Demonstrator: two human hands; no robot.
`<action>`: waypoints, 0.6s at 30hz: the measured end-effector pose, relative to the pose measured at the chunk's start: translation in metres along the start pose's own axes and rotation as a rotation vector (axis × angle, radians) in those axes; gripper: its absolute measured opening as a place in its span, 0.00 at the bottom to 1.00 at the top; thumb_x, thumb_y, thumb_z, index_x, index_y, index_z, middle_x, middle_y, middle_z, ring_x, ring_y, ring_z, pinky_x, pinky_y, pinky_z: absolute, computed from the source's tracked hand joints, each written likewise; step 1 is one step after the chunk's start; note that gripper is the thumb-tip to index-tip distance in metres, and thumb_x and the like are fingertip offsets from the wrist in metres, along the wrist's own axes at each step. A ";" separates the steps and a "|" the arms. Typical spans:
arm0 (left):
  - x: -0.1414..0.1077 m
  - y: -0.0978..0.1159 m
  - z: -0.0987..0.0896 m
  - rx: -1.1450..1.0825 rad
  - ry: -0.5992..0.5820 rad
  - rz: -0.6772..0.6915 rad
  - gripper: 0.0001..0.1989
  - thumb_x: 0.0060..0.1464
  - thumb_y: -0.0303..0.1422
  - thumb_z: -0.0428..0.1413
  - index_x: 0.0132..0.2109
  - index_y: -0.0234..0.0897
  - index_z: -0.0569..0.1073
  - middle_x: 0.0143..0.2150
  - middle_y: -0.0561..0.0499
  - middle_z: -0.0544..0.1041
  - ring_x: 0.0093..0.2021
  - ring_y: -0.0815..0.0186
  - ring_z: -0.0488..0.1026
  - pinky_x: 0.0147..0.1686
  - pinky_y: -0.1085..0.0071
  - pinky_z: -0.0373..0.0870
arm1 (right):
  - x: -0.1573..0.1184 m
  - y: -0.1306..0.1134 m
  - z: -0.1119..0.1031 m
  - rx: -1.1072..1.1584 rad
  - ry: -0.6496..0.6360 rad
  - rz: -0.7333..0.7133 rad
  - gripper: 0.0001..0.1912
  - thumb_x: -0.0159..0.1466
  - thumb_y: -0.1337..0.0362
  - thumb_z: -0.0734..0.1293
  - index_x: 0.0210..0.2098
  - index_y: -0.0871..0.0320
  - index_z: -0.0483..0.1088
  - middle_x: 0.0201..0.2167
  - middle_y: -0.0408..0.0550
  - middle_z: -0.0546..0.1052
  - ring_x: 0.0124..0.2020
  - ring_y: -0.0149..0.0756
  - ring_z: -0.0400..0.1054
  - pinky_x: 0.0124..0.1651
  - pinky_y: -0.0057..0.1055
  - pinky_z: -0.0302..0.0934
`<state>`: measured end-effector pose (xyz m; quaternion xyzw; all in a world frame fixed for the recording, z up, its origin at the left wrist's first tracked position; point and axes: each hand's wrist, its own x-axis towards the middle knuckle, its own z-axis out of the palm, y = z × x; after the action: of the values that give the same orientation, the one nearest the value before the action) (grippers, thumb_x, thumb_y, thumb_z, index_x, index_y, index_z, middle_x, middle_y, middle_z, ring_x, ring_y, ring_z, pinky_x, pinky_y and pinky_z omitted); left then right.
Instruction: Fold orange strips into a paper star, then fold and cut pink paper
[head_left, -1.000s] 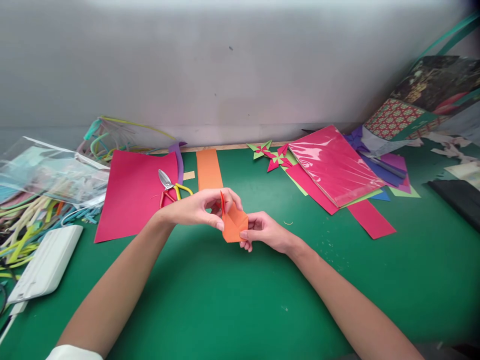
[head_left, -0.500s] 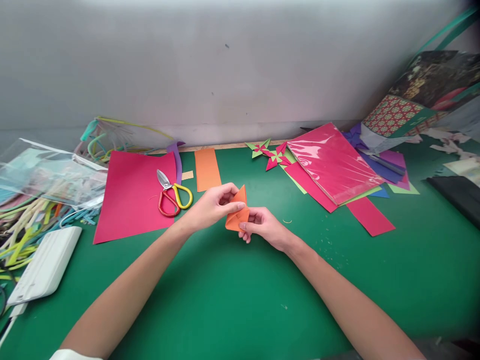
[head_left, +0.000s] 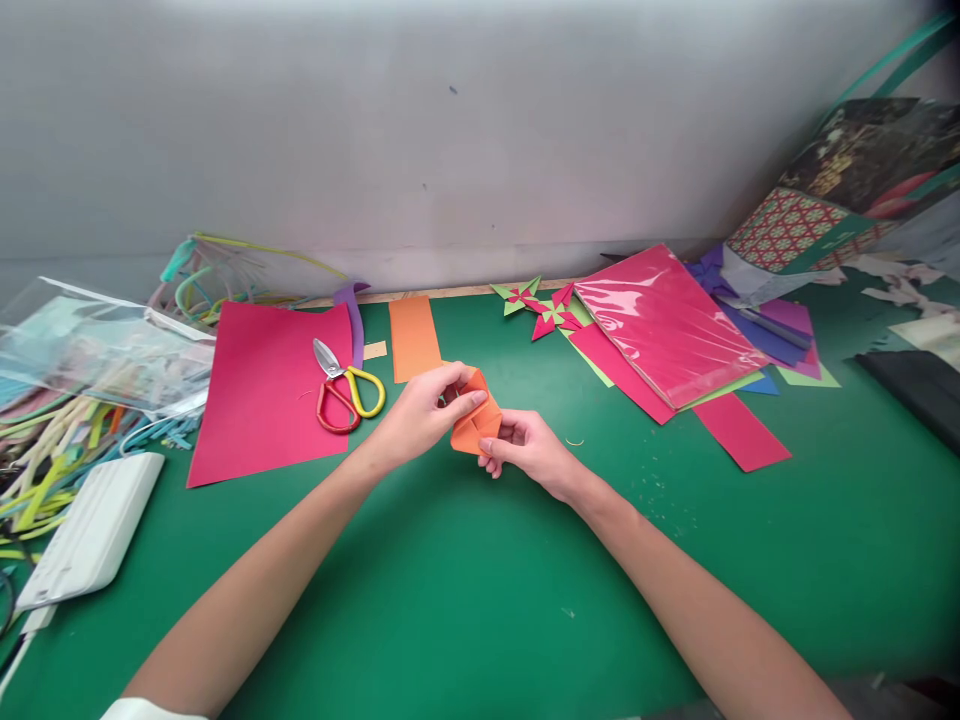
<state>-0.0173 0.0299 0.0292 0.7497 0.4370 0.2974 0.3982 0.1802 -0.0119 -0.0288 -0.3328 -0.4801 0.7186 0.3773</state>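
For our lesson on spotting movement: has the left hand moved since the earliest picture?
Yes. The left hand has shifted rightward in view, away from the scissors: it partly covered them then; they show whole now.

Bare forearms [head_left: 277, 560] converging; left hand [head_left: 429, 415] pinching, thumb [head_left: 469, 403] extended; right hand [head_left: 529, 450] just beside, also pinching, lower fingers [head_left: 493, 467] curled.

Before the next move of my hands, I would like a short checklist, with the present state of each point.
1. Left hand grips the folded orange paper: ok, thumb on its upper part.
2. Right hand supports it: ok, at the lower right edge.
3. Scissors apart from both hands: ok, lying partly on the red sheet.
4. Orange strip out of the hands: ok, beyond the left hand.
5. Creases sharp: cannot tell, fingers cover part.
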 end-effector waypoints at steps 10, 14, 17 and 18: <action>-0.002 0.005 0.004 0.128 -0.056 0.025 0.14 0.66 0.40 0.54 0.34 0.38 0.67 0.33 0.53 0.68 0.32 0.68 0.62 0.31 0.70 0.59 | 0.001 0.001 0.001 -0.026 0.007 -0.011 0.15 0.62 0.56 0.75 0.41 0.61 0.76 0.28 0.46 0.79 0.27 0.33 0.73 0.30 0.30 0.71; -0.003 0.002 0.008 0.175 -0.018 0.003 0.12 0.66 0.38 0.54 0.35 0.38 0.66 0.32 0.54 0.68 0.31 0.68 0.61 0.31 0.70 0.57 | 0.002 0.004 -0.001 -0.021 0.001 -0.028 0.15 0.62 0.56 0.75 0.41 0.61 0.76 0.28 0.46 0.79 0.26 0.32 0.73 0.30 0.29 0.70; -0.003 0.001 0.010 0.188 0.007 -0.015 0.12 0.67 0.38 0.53 0.35 0.38 0.66 0.31 0.55 0.68 0.30 0.68 0.61 0.31 0.70 0.57 | 0.002 0.004 -0.002 -0.020 0.000 -0.033 0.15 0.63 0.56 0.75 0.41 0.61 0.76 0.28 0.46 0.79 0.27 0.33 0.73 0.30 0.29 0.71; -0.003 0.001 0.011 0.184 0.018 -0.022 0.12 0.67 0.39 0.53 0.35 0.38 0.66 0.31 0.55 0.68 0.30 0.68 0.61 0.31 0.70 0.57 | 0.002 0.004 -0.002 -0.022 0.003 -0.033 0.15 0.63 0.56 0.75 0.41 0.60 0.76 0.28 0.46 0.79 0.27 0.33 0.73 0.30 0.29 0.71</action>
<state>-0.0097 0.0234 0.0240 0.7755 0.4744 0.2583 0.3269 0.1801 -0.0106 -0.0330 -0.3299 -0.4930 0.7065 0.3860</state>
